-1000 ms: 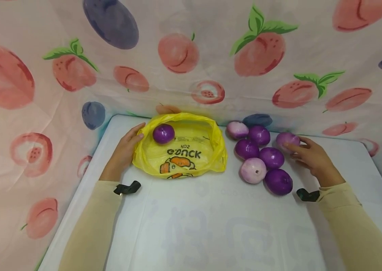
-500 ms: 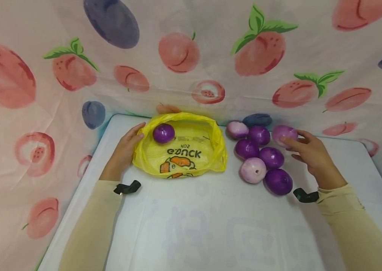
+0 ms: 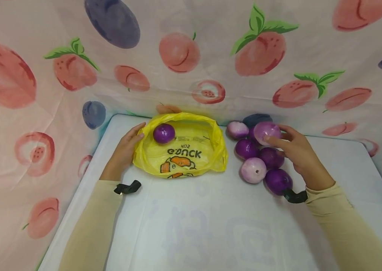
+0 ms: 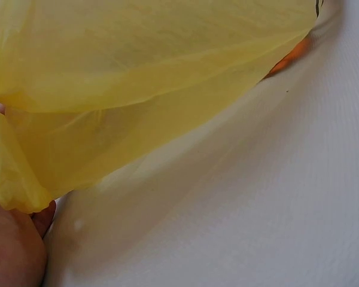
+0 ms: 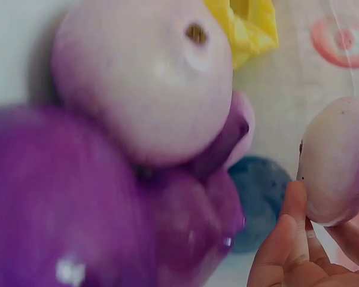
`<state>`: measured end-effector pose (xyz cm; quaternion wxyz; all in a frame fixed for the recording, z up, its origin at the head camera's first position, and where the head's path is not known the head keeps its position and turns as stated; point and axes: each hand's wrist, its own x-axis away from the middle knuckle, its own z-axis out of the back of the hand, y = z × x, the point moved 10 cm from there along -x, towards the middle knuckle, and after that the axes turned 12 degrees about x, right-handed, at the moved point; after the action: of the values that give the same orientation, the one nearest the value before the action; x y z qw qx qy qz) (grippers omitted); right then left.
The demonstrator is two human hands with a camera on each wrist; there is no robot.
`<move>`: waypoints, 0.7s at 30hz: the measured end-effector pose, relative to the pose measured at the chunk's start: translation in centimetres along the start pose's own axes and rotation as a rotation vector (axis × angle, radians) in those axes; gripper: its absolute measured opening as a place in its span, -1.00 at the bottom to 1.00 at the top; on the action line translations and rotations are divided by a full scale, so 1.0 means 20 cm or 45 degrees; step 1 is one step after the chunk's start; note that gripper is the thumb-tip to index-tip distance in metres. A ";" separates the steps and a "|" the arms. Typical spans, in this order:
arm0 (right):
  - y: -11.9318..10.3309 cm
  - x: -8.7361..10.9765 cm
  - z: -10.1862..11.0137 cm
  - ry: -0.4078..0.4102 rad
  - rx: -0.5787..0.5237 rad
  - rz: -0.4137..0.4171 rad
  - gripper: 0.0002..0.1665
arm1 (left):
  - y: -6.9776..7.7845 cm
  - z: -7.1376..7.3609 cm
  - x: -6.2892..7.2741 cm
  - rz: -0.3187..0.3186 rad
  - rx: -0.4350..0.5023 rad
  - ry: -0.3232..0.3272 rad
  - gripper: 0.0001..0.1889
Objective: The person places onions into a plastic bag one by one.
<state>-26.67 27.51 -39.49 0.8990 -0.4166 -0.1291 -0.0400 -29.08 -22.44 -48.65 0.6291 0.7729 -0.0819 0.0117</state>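
A pale purple onion is gripped in my right hand, raised over the back of the onion group. The right wrist view shows the same onion between thumb and fingers. Several glossy onions lie together below it, among them a whitish one and a dark purple one. At the left, my left hand holds the side of a yellow plastic bag whose mouth gapes. Inside the bag sits one purple onion. In the left wrist view, the bag hides most of the left fingers.
The white table stretches in front of the bag and onions. Close behind them hangs a fruit-print cloth, which also covers the left side. Another pale onion lies at the back of the group, near the bag's right side.
My right hand has lifted the pale onion off the table and carried it leftward, over the other onions. The left hand and bag have stayed put.
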 end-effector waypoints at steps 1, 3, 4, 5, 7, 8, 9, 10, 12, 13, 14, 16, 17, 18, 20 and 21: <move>-0.01 0.00 -0.01 -0.005 0.000 0.006 0.02 | 0.00 0.00 0.00 0.003 0.003 0.000 -0.43; -0.04 0.00 -0.04 -0.013 -0.003 0.017 0.01 | -0.01 0.00 0.00 0.006 0.006 0.002 -0.43; -0.05 0.00 -0.05 -0.016 0.000 0.025 0.00 | -0.01 0.00 -0.01 0.004 0.008 0.003 -0.43; -0.07 0.00 -0.06 -0.022 -0.004 0.031 -0.01 | -0.01 0.01 -0.01 0.003 0.010 0.002 -0.43; -0.09 0.01 -0.09 -0.033 0.003 0.034 -0.01 | -0.01 0.00 -0.01 -0.003 0.015 -0.002 -0.42; -0.10 0.01 -0.11 -0.043 0.010 0.031 0.00 | 0.00 0.00 -0.01 -0.005 0.016 -0.004 -0.42; -0.11 0.01 -0.12 -0.053 0.020 0.028 0.01 | 0.00 0.00 -0.01 -0.006 0.017 -0.006 -0.42; -0.12 0.01 -0.14 -0.065 0.032 0.022 0.02 | 0.00 0.00 -0.01 -0.006 0.017 -0.006 -0.42; -0.13 0.01 -0.17 -0.086 0.050 0.008 0.05 | 0.00 0.00 -0.01 -0.008 0.018 -0.008 -0.41; -0.14 0.01 -0.18 -0.093 0.056 0.003 0.05 | 0.00 0.00 -0.01 -0.009 0.021 -0.010 -0.42; -0.15 0.01 -0.19 -0.097 0.058 0.002 0.05 | 0.00 0.00 0.00 -0.010 0.024 -0.011 -0.42; -0.16 0.02 -0.20 -0.102 0.049 0.000 0.04 | 0.00 -0.01 0.00 -0.011 0.024 -0.011 -0.42; -0.17 0.02 -0.20 -0.105 0.044 0.003 0.03 | 0.01 -0.01 0.00 -0.013 0.022 -0.010 -0.42; -0.18 0.03 -0.21 -0.108 0.042 0.006 0.03 | 0.01 -0.01 0.00 -0.013 0.017 -0.008 -0.42; -0.20 0.03 -0.23 -0.119 0.045 0.018 0.03 | 0.01 0.00 0.00 -0.013 0.007 -0.002 -0.43; -0.21 0.03 -0.24 -0.124 0.049 0.025 0.02 | 0.01 0.00 0.00 -0.012 0.001 -0.001 -0.43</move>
<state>-25.84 21.09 -39.14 0.8998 -0.4019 -0.1695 -0.0083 -29.12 -22.45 -48.56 0.6290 0.7734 -0.0784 0.0086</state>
